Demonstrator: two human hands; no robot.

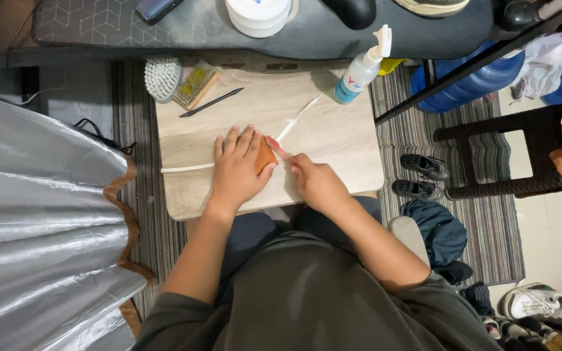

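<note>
Orange-brown block [266, 156], small, lying flat mid-surface, mostly covered by palm, only right edge showing. White strip [297, 119], thin, long, flat, running from left surface edge under the block, then diagonally up-right toward far edge.

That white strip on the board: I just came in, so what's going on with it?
A seated person presses an orange block onto the white strip with the left hand. The right hand pinches the strip just beside it. The strip lies across a wooden board, with brushes and a spray bottle at the far edge.
</note>
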